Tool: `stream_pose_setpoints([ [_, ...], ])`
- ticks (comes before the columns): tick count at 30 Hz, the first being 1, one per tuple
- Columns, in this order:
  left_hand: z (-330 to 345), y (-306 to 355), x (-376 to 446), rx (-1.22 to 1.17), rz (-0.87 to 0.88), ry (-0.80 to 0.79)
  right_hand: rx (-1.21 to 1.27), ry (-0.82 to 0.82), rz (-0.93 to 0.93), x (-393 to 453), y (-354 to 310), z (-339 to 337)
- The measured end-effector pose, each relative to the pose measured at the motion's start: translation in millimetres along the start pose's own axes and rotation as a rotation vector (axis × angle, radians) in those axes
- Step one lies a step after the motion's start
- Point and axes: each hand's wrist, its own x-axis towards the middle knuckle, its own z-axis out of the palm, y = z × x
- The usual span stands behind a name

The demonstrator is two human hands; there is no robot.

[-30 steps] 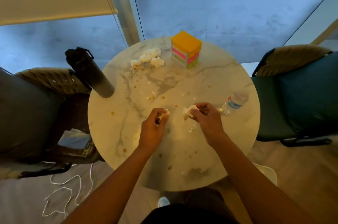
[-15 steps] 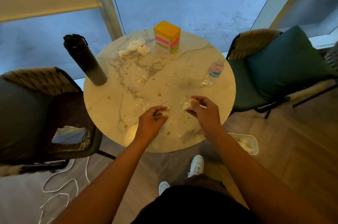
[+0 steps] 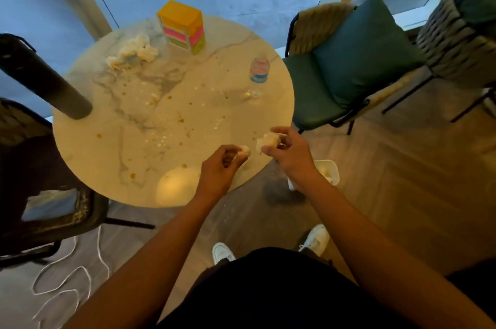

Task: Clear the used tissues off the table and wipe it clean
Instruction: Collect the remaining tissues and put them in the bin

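Nearest the person, just off the table's point(image 3: 88, 157) near edge, a small white bin point(image 3: 331, 169) sits on the floor, partly hidden under the right forearm, with some pale wads already inside. Above the table's near rim, the left hand point(image 3: 217, 167) has its fingers curled around a small crumpled tissue point(image 3: 243, 151), and the right hand point(image 3: 291, 153) pinches a second tissue wad point(image 3: 267, 140) between thumb and fingertips, right at the rim on the bin's side. Both wads are clear of the tabletop.

Further in from that rim, the marble top is dotted with brown drips and small white crumbs. Toward the table's right side stands a small water bottle point(image 3: 259, 73); on its left edge a tall dark flask point(image 3: 45, 81) stands. At the far side lies a heap of used tissues point(image 3: 132, 51), and just right of it a stacked coloured box point(image 3: 182, 25).

The bin is low and small, so dropping from table height could miss and leave a wad on the floor, all the more because the forearm hides part of the opening. Both grips look light; a damp piece could tear off and fall. Reaching later for the far heap, an arm could knock the water bottle or the flask over. Wiping before the crumbs are lifted would likely smear the brown spots wider.
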Motion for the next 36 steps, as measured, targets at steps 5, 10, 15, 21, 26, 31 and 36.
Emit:
stream_pose_setpoints([
  [5,76.9,24.1,-2.0,0.015,-0.031,-0.091,-0.001,0.100,0.102,5.9,28.0,-88.7],
  [10,169.7,44.6,3.3,0.021,-0.097,-0.106,-0.062,0.103,0.205,35.6,57.6,-191.2],
  [15,266.8,44.9,15.0,0.100,-0.173,-0.067,-0.046,0.090,0.251,82.5,92.8,-281.2],
  [21,362.0,24.2,32.1,0.176,-0.377,-0.079,-0.058,0.050,0.367,127.6,161.4,-344.1],
  [26,417.9,-38.2,54.8,0.197,-0.466,-0.120,-0.083,0.025,0.470,168.2,239.5,-358.4],
  [31,465.6,-118.1,95.4,0.201,-0.480,-0.198,-0.190,0.051,0.483,222.5,330.2,-354.3],
  [36,515.0,-242.4,149.5,0.350,-0.424,-0.284,-0.465,-0.029,0.398,288.3,450.6,-329.3],
])
